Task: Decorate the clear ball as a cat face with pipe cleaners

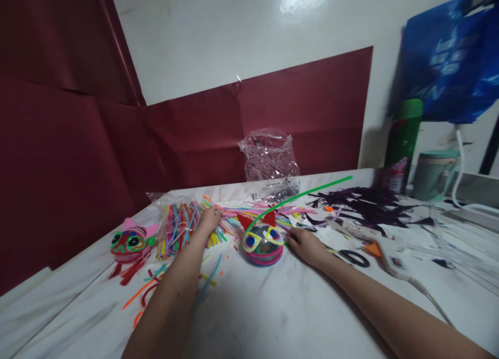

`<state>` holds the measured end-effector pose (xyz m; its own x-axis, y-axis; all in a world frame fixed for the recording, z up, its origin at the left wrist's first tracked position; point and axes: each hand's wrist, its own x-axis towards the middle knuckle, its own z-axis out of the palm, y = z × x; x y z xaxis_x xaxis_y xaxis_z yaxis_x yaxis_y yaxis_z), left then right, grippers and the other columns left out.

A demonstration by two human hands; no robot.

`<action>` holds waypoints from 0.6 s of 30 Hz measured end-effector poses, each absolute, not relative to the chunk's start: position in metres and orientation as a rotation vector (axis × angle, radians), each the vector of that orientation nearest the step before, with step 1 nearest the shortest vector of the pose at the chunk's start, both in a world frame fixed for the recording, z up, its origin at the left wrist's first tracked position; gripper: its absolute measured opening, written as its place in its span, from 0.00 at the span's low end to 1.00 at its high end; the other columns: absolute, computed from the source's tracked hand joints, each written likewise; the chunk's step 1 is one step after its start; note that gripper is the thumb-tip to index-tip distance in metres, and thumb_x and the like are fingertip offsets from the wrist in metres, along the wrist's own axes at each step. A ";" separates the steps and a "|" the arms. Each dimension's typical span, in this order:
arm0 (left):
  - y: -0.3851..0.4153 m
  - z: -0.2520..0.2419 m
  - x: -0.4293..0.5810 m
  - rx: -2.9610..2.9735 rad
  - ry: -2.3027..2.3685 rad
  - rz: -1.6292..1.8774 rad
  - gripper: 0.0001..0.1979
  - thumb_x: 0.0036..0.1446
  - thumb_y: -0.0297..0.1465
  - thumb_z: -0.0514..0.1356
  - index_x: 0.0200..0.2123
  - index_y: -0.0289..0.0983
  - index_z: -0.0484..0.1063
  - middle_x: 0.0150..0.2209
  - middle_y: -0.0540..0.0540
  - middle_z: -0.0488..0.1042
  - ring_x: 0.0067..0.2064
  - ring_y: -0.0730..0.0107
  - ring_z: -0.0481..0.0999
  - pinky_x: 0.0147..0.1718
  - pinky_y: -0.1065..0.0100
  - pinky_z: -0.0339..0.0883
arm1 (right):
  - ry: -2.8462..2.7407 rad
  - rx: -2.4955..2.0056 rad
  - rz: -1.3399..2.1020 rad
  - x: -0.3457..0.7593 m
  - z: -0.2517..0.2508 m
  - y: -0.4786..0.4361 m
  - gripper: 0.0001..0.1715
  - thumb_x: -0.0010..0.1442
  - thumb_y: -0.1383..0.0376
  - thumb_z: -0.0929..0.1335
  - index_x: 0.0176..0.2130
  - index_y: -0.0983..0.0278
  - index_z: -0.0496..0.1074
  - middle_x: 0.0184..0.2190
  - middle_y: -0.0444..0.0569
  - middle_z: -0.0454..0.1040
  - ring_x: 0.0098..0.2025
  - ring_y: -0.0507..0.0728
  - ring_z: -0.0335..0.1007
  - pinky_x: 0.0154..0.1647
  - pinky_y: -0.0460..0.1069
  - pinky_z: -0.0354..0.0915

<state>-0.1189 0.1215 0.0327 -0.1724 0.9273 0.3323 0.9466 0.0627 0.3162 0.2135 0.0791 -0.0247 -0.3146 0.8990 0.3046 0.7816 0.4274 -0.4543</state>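
Saw a domed cat face (263, 243) of coiled fuzzy stems, striped pink and blue, with red pointed ears and ringed eyes, mid-table on glossy white marble (273, 307). Held the right hand (307, 246) just at its right edge, fingers curled together; could not make out any grip. Rested the left hand (209, 220) on the bagged pile of bright stems (183, 225), fingertips buried, clasp unclear. Noted a long green stem (300, 195) arching over the face.

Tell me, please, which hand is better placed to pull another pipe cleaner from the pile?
Left, probably: the left hand lies on the pipe cleaner pile, while the right hand sits beside the cat-face ball, away from the pile.
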 end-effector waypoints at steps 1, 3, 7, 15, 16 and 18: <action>0.126 0.031 -0.117 -2.012 -2.290 -0.749 0.18 0.60 0.36 0.57 0.51 0.35 0.66 0.50 0.41 0.69 0.47 0.62 0.72 0.44 0.55 0.70 | -2.173 -1.418 0.304 0.213 -0.025 0.079 0.10 0.61 0.64 0.61 0.33 0.63 0.70 0.31 0.50 0.76 0.33 0.56 0.71 0.32 0.46 0.58; 0.133 0.030 -0.115 -2.031 -2.354 -0.816 0.18 0.60 0.36 0.57 0.51 0.35 0.66 0.50 0.41 0.69 0.47 0.62 0.72 0.44 0.55 0.70 | -2.172 -1.422 0.306 0.213 -0.025 0.080 0.11 0.61 0.64 0.61 0.32 0.63 0.69 0.30 0.50 0.76 0.32 0.56 0.71 0.32 0.46 0.57; 0.136 0.036 -0.129 -1.920 -2.464 -1.072 0.17 0.60 0.36 0.56 0.51 0.36 0.66 0.50 0.41 0.69 0.47 0.62 0.72 0.44 0.55 0.70 | -2.171 -1.419 0.309 0.213 -0.026 0.081 0.11 0.61 0.64 0.60 0.32 0.63 0.69 0.30 0.50 0.76 0.32 0.56 0.71 0.32 0.46 0.58; 0.104 0.063 -0.179 -1.538 -2.475 -1.836 0.18 0.60 0.36 0.57 0.51 0.35 0.66 0.50 0.41 0.69 0.47 0.62 0.72 0.44 0.55 0.70 | -2.183 -1.414 0.317 0.213 -0.028 0.083 0.12 0.61 0.64 0.60 0.34 0.64 0.70 0.33 0.52 0.77 0.34 0.57 0.71 0.33 0.47 0.58; 0.099 0.068 -0.182 -1.479 -2.423 -1.947 0.18 0.60 0.36 0.57 0.51 0.35 0.66 0.50 0.41 0.69 0.47 0.62 0.72 0.44 0.55 0.70 | -2.186 -1.410 0.314 0.213 -0.028 0.083 0.12 0.61 0.64 0.60 0.34 0.64 0.70 0.33 0.53 0.77 0.34 0.57 0.71 0.33 0.47 0.58; 0.090 0.080 -0.182 -1.361 -2.238 -2.174 0.17 0.60 0.35 0.57 0.49 0.34 0.67 0.48 0.42 0.71 0.44 0.64 0.73 0.42 0.57 0.71 | -2.191 -1.404 0.308 0.213 -0.027 0.082 0.12 0.61 0.64 0.60 0.34 0.64 0.70 0.33 0.53 0.77 0.34 0.58 0.71 0.33 0.47 0.58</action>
